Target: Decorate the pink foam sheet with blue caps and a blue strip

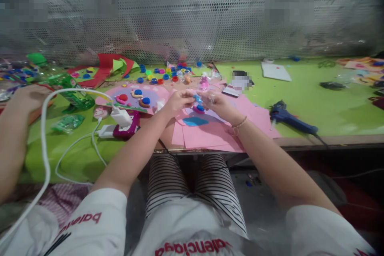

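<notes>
My left hand [179, 103] and my right hand [221, 107] meet over the work, fingertips pinched on a small blue piece [197, 99] whose exact kind I cannot make out. Something clear, like thin plastic, shows by the right fingers. Below them lies a pink and lilac craft sheet [216, 117] with a blue patch [195, 121]. A blue-topped clay snail shape [199, 108] sits on that sheet, partly under my hands. Pink paper sheets [207, 142] are stacked underneath. To the left, a similar decorated sheet [120, 93] carries several clay snail shapes with red and blue tops.
A blue glue gun [292, 121] lies at right, and a phone [238, 84] behind the pink paper. Several bottle caps [154, 81] are scattered at the back. At left are a green bottle [75, 94], a purple power adapter [127, 126], white cables and another person's hand [30, 98].
</notes>
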Demonstrator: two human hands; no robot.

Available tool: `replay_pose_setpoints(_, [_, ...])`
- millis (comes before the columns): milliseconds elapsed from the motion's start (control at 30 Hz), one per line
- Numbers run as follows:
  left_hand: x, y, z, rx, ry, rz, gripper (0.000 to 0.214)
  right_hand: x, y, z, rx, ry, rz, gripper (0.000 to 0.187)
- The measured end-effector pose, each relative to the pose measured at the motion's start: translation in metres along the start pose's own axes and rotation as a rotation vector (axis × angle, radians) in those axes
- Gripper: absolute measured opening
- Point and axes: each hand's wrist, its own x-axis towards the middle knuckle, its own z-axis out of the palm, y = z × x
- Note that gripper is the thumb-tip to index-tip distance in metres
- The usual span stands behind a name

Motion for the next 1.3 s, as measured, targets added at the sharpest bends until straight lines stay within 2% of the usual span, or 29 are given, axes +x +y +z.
replay_pose_setpoints(200, [0.0,-0.003,0.001,-0.014,-0.065,0.012,0.01,-0.001,-0.003,0.001,0.058,-0.063,-0.021,0.041])
replay_pose_setpoints(367, [0.001,-0.005,0.0,0.054,-0.044,0.004,0.006,0.001,0.004,0.005,0.128,-0.117,-0.002,0.042])
replay_pose_setpoints(567, [0.0,-0.004,0.0,0.173,-0.026,0.016,0.017,0.001,0.005,0.004,0.093,-0.052,-0.053,0.046])
replay_pose_setpoints(767, [0.003,-0.002,-0.003,0.137,-0.006,0.006,0.022,0.0,0.003,0.001,0.066,-0.002,-0.014,0.043])
replay_pose_setpoints(1033, [0.002,0.0,-0.007,0.098,-0.086,0.022,0.017,-0.001,0.001,-0.001,0.105,0.122,-0.002,0.038])
replay_pose_setpoints(1167, [0.001,-0.002,-0.006,0.082,-0.115,0.027,0.011,-0.002,-0.001,-0.002,0.144,0.093,0.032,0.036])
replay_pose_setpoints(1300, [0.0,-0.001,-0.004,0.019,-0.081,0.015,0.011,-0.001,-0.001,-0.002,0.167,0.067,0.035,0.036])
